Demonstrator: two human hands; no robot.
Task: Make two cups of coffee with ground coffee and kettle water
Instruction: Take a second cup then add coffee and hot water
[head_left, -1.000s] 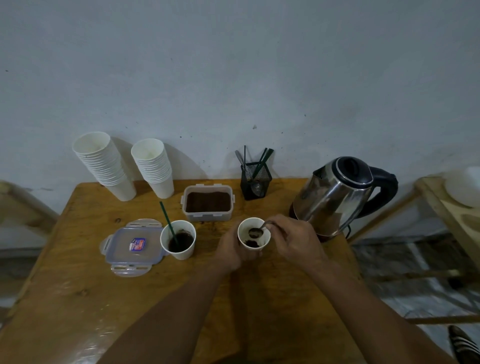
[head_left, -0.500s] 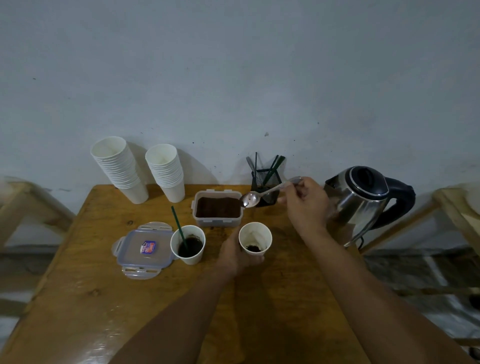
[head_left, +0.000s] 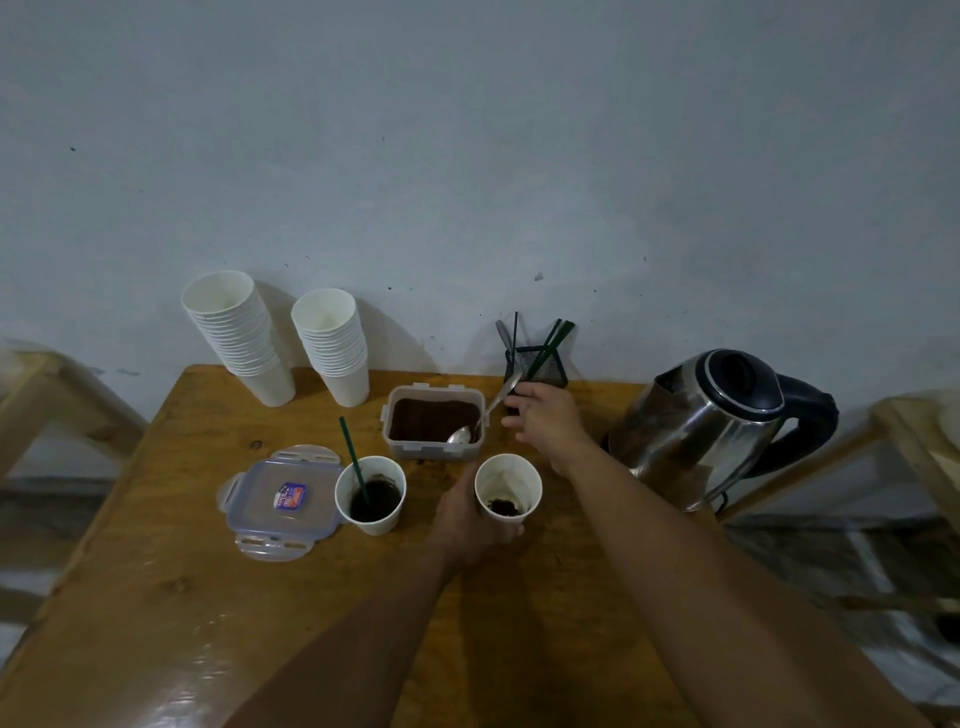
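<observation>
Now, step: kettle water into second cup (head_left: 508, 496).
Left hand (head_left: 464, 514): gripping that cup.
Right hand (head_left: 546, 418): fingers loose, beside spoon (head_left: 480, 415) handle; contact unclear.
Kettle (head_left: 702, 423): just right of right hand, the nearer one.

The left hand (head_left: 462, 514) grips a paper cup (head_left: 508, 493) holding grounds, while at its one o'clock the right hand (head_left: 545, 415) touches a spoon (head_left: 480, 418) resting in the coffee container (head_left: 434, 421).

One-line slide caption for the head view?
Left hand holds the grounds cup; right hand by the spoon in the coffee tub.
</observation>
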